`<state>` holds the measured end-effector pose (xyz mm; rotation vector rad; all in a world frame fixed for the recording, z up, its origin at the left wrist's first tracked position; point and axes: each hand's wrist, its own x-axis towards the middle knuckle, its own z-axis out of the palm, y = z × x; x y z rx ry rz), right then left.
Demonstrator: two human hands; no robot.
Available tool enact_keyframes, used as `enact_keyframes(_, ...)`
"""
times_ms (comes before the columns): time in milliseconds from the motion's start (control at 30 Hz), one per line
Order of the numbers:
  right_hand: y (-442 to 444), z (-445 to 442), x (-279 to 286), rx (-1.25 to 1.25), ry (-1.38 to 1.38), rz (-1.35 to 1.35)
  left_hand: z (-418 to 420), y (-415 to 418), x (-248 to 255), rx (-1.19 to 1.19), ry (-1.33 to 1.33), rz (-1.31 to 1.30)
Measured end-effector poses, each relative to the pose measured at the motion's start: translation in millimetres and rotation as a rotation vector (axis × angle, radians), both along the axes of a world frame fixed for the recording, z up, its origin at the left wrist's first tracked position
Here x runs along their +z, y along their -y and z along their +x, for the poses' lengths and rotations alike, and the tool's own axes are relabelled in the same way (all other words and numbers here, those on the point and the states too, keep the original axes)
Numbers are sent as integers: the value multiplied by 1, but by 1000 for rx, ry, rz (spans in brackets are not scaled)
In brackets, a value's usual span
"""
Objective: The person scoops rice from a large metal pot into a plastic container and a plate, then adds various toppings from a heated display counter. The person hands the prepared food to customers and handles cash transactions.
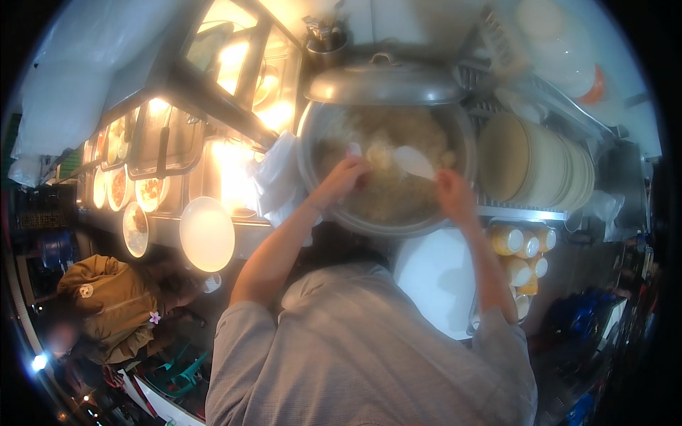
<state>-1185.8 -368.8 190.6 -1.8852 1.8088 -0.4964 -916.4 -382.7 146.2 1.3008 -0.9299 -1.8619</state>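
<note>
In front of me is a large round metal pot [397, 230] with rice [394, 205] inside, blurred by steam or haze. My right hand [455, 196] is closed around the handle of a white rice paddle [414, 161], whose flat blade lies over the rice. Above the pot's left part is my left hand [347, 175], fingers bent. A small pale object [354, 150] shows at its fingertips, too blurred to name or to tell whether it is gripped. A domed metal lid [386, 85] covers the far part of the pot.
Stacked plates [506, 160] stand in a rack at right, above several yellow-labelled containers [509, 239]. White plastic bags [279, 178] touch the pot's left side. Left are a lit food counter [224, 175], a white plate [206, 234] and a person in a brown jacket [114, 303].
</note>
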Motion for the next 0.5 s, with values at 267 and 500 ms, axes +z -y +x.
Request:
enact_keyframes(267, -7, 24, -31, 38, 164, -35, -8, -5, -16, 34, 193, -156)
enact_keyframes(500, 22, 5, -46, 480, -487, -42, -14, 5, -14, -882, 1016, -538)
